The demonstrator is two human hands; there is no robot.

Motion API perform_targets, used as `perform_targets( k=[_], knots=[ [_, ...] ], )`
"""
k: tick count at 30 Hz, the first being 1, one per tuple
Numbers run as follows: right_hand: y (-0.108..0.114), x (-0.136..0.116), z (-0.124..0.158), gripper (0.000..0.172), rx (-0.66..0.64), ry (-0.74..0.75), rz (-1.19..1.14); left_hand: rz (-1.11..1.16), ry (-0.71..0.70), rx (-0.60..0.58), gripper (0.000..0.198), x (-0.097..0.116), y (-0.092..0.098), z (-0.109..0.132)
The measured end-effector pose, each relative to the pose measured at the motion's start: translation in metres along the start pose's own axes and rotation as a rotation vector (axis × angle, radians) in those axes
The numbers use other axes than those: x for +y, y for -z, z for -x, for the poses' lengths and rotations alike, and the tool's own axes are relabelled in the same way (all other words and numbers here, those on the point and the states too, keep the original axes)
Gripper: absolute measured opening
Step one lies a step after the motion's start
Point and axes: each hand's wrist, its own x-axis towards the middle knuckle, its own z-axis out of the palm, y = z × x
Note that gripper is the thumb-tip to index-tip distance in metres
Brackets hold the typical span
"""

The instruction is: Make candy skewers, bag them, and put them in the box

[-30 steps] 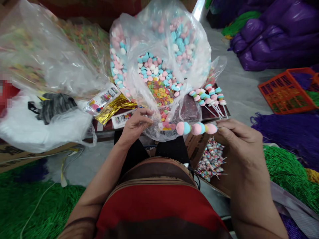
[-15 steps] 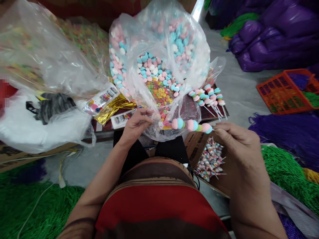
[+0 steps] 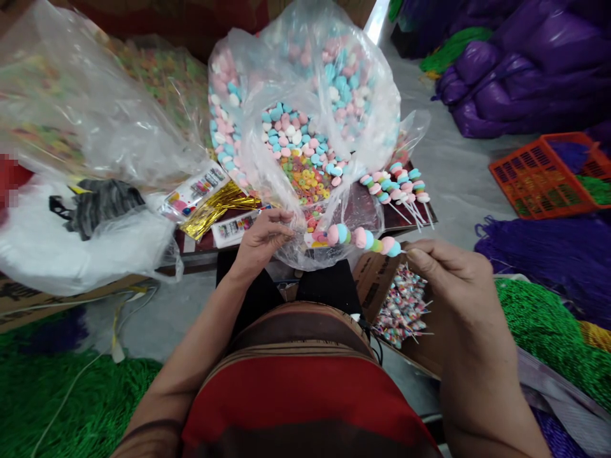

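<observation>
The right hand (image 3: 456, 270) has thumb and forefinger clamped on the bare stick of the marshmallow skewer (image 3: 361, 238), which hangs in the air at about the near edge of the tabletop (image 3: 387, 220), left of its near right corner. The left hand (image 3: 260, 243) has its fingers pinched together on the printed clear packet (image 3: 315, 240), and the skewer's far end overlaps that packet; whether it lies inside cannot be told. The skewer slopes slightly, packet end higher, so bringing it into line with the packet would probably help the fat marshmallows pass the film without snagging. Best to push from the stick alone, since the soft sweets would likely dent or slide if gripped. The left fingers should pinch only the film's edge, leaving the mouth wide. Keep clear of the loose bag (image 3: 382, 130) draped over the near edge, whose film could catch.
</observation>
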Motion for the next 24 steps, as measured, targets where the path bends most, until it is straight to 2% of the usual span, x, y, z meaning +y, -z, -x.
perform_targets(
  k=[6,8,10,13,17,20,24],
  knots=[
    [-0.001,-0.007,-0.002,0.015,0.005,0.325,0.197,-0.008,0.050,0.061,0.006,-0.005,0.000,0.001],
    [-0.001,-0.008,-0.002,0.014,0.013,0.368,0.226,-0.032,0.052,0.062,0.007,-0.002,0.000,0.000],
    [0.000,-0.008,-0.002,0.012,0.021,0.319,0.199,-0.074,0.029,0.043,0.007,0.002,0.000,-0.001],
    [-0.003,-0.006,0.001,0.011,0.037,0.119,0.068,-0.128,-0.010,0.015,0.007,0.008,-0.001,-0.002],
    [-0.020,-0.002,0.000,0.017,0.086,-0.066,-0.314,-0.095,0.016,0.044,0.006,0.009,-0.004,-0.001],
    [-0.045,-0.005,-0.008,0.021,0.050,-0.083,-0.552,-0.066,0.019,0.044,0.004,0.008,-0.007,0.000],
    [-0.078,-0.014,-0.018,0.026,0.030,-0.010,-0.559,-0.141,-0.004,-0.002,0.006,0.015,-0.007,-0.001]
  ],
)
